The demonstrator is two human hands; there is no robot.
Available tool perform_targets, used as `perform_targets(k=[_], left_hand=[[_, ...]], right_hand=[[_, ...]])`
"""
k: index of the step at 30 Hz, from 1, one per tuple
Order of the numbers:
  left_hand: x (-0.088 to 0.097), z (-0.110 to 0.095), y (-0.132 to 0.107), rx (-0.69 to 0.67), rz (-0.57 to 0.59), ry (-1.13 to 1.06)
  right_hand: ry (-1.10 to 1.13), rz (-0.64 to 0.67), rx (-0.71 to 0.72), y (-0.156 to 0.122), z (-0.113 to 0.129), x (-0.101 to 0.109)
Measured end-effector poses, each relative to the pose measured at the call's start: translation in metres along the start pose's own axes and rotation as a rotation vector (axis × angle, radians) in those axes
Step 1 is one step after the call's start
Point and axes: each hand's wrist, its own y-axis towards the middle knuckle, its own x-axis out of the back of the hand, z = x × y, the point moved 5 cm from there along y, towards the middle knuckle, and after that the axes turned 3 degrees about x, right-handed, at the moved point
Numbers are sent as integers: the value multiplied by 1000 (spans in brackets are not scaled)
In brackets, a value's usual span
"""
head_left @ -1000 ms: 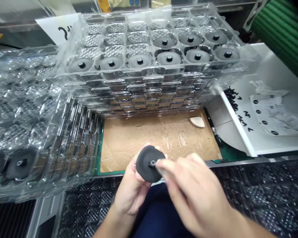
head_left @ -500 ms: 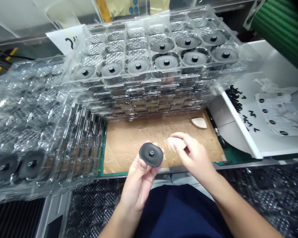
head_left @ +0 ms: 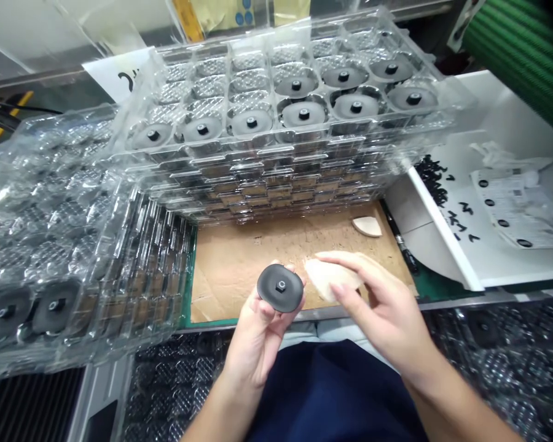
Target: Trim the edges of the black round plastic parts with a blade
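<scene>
Fingers of the left hand (head_left: 260, 337) grip a dark oval disc (head_left: 271, 299) by its rim, thumb on the near left side and fingertips curled round the edge, as the person holds the piece above the near edge of a cardboard sheet (head_left: 239, 252), its central knob (head_left: 281, 285) facing up. Just to the right, the right hand (head_left: 382, 301) pinches a cream pad (head_left: 327, 276), blurred, between thumb and fingers, its tip near the disc and apart from it. A second cream piece (head_left: 367, 226), pointed at its ends, lies by the sheet's far right corner, while a black marker (head_left: 408, 255) rests along the right edge. Beyond the far edge rises a stack of clear trays (head_left: 276, 166); in the top one, six more discs fill the near row and three sit in the right half of the row behind. Two others lie along the near edge of another clear stack (head_left: 74, 227) at left. On the right, small black parts (head_left: 431, 178) are scattered along the left edge of a white tray (head_left: 447, 230), beside printed sheets (head_left: 511, 205); a green roll (head_left: 516, 67) hangs over its far side.
</scene>
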Motion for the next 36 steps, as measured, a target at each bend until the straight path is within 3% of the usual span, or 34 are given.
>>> perform_targets(k=[3,5,7,12,15,20,22,25,31,34,36], left_hand=[[-1,1,-3,-6,-4,36],[2,0,-4,5,-34,59],[5,-1,-4,13,-49,59],[6,-7,-4,-22,-45,18],[2,-9,-5,2,-16,-45],[7,-7,-2,46,-36,-172],[11,-5,0,65,-76,-232],[13,-4,0,84,-100,-302],[10,-4,-1,137,-25,-350],[8,-2,-4,164,30,-327],[7,-1,-6,157,49,-294]], right_hand=[[16,141,271,6,40,-8],[2,320,258,6,42,-20],[-23,414,213,6,36,-25],[70,319,179,4,25,-12],[84,317,-9,-3,-13,-11],[-186,85,-170,-22,-103,-28],[-264,-15,-196,-35,-122,-38],[-315,-92,-198,-51,-130,-48],[-239,-68,-125,-40,-117,-36],[-141,-37,-60,-21,-77,-21],[-74,-41,58,-12,-39,-15]])
